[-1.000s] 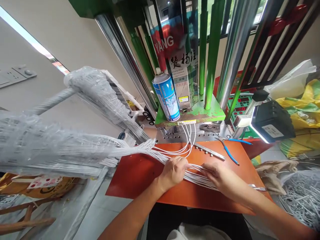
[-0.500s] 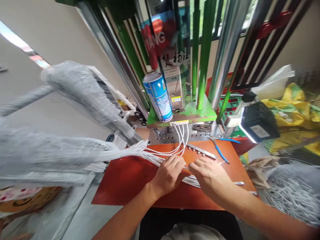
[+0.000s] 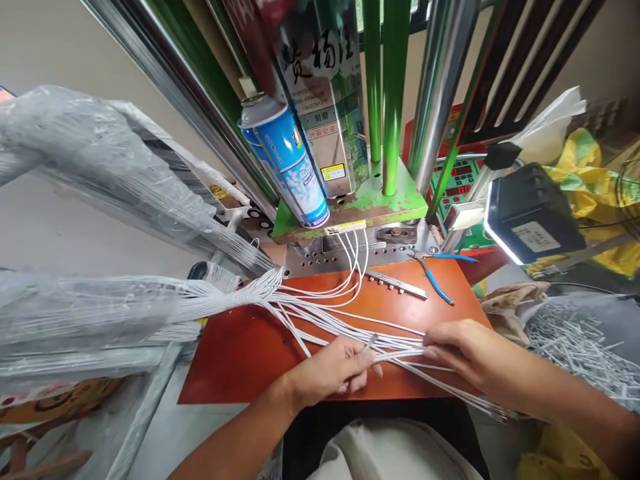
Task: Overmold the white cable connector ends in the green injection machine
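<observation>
My left hand (image 3: 333, 368) is closed at the front of the orange board, thumb and fingers pinching a white cable whose small metal tip (image 3: 373, 340) sticks up above them. To its right, my right hand (image 3: 459, 348) has its fingers closed on several white cables (image 3: 345, 325) of the loose bundle. These cables fan out rightward from the gathered bunch (image 3: 265, 287). Some ends with metal tips (image 3: 500, 415) hang past the board's right front edge. A few other cables (image 3: 361, 267) curve up into the machine's metal block.
Behind the orange board (image 3: 220, 373) stands a green press plate (image 3: 400, 203) bearing a blue spray can (image 3: 290, 163). Blue-handled pliers (image 3: 437, 283) and a metal strip (image 3: 400, 285) lie at the back right. A black lamp (image 3: 533, 217) and a bag of white scraps (image 3: 575, 340) are on the right.
My right hand has moved right, away from the left one, and the cables now stretch between them. A metal tip shows above my left hand. The view has shifted closer.
</observation>
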Demonstrator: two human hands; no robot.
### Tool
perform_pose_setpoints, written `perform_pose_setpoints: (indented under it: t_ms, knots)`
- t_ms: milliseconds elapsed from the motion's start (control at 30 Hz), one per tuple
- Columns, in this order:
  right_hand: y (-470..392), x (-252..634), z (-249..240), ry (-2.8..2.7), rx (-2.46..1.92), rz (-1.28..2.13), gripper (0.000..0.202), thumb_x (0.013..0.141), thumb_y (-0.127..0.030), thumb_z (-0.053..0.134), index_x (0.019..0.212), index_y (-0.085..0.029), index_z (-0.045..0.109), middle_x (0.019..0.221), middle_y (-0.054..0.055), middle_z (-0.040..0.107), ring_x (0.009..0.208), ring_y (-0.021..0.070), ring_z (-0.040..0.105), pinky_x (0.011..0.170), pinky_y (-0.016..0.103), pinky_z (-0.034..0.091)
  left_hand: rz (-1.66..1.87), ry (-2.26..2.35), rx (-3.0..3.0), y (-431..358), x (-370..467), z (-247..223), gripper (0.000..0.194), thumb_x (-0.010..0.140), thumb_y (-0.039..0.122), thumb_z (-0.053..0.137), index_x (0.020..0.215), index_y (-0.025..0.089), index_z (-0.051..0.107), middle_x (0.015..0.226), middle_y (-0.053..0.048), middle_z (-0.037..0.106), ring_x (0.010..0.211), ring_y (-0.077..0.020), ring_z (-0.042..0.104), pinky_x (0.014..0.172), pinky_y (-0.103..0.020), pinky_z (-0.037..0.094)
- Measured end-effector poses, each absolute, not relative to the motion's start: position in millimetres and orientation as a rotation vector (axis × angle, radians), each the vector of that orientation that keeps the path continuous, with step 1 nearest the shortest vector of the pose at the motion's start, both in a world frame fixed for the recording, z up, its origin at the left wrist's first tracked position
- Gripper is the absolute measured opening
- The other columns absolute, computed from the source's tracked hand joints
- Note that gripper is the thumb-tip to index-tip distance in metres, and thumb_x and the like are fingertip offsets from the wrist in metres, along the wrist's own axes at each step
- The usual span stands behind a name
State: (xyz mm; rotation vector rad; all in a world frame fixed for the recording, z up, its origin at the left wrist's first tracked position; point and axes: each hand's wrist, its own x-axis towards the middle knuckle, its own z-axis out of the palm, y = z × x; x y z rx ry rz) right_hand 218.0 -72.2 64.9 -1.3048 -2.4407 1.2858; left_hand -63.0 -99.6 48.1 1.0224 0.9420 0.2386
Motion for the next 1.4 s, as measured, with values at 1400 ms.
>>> perform_pose_setpoints:
  t_ms: [1400]
  knots:
    - [-38.1,194.9,-10.0,-2.189,-1.542,0.217,0.023,0.107,-0.033,0.045,0.102,-0.018,0.063,0.09,0.007,0.064,0.083,0.024,0.058,0.073,0.037,0.039,0.597,1.1,1.105,-3.4,-18.2,9.6,0.049,0.086,0.062,0.069,0.088,0.014,0.058,0.068,0.0,0.062,0.047,-0.0107,0.06,0.039,-0.019,0.045]
